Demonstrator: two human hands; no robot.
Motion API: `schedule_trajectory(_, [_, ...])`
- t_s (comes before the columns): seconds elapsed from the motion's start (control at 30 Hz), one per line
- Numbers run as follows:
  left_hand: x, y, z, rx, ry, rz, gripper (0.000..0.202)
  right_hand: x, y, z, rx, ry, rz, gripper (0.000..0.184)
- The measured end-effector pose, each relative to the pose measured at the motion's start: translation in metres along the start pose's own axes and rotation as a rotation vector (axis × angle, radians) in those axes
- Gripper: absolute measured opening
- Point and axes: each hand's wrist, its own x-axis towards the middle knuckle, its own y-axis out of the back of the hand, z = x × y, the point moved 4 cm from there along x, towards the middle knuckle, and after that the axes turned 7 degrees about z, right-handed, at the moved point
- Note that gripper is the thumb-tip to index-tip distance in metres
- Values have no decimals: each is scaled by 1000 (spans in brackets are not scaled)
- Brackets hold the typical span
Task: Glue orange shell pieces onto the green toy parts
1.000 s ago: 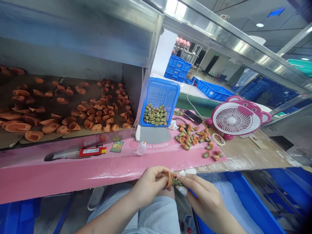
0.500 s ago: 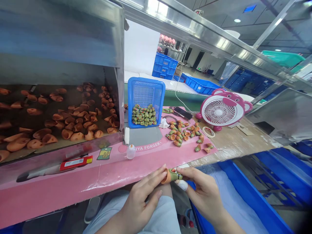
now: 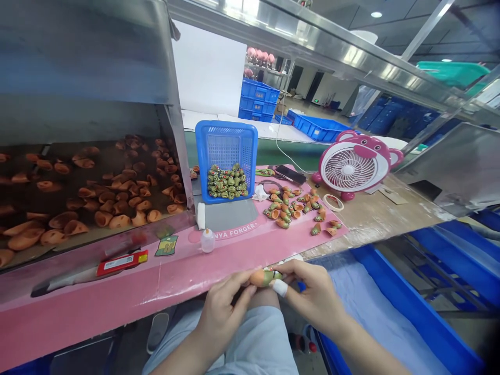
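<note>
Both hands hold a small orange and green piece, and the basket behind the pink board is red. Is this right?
Not quite: in the head view the basket is blue. Both hands, left hand and right hand, do hold the small piece.

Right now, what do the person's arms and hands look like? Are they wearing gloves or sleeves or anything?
Both arms are bare, with no sleeves, gloves, watch or rings in view. The left hand has nothing on it. The right hand has a white wrap, like tape or a bandage, around one fingertip. The fingernails look short and plain. Below the hands, light grey-blue trousers cover the person's lap.
</note>
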Motion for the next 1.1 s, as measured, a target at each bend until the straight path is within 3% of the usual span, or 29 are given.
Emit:
schedule_trajectory(0.17, [1,-2,7,-406,279,-113,10,2,0,-4,16,8,-94,10])
schedule_trajectory(0.37, [4,-2,8,-570,385,-243,12,0,3,-7,-16,150,-202,22])
schedule_trajectory(0.6, [-2,-10,8,-648,477,-151,40,-1,1,-1,99,-19,-94,12])
schedule_trajectory(0.97, [5,-17,9,-615,535,-58,35,-8,1,2,124,-56,-18,11])
schedule_trajectory(1.1, [3,-16,4,-397,526,-17,37,-14,-3,2,59,-67,72,12])
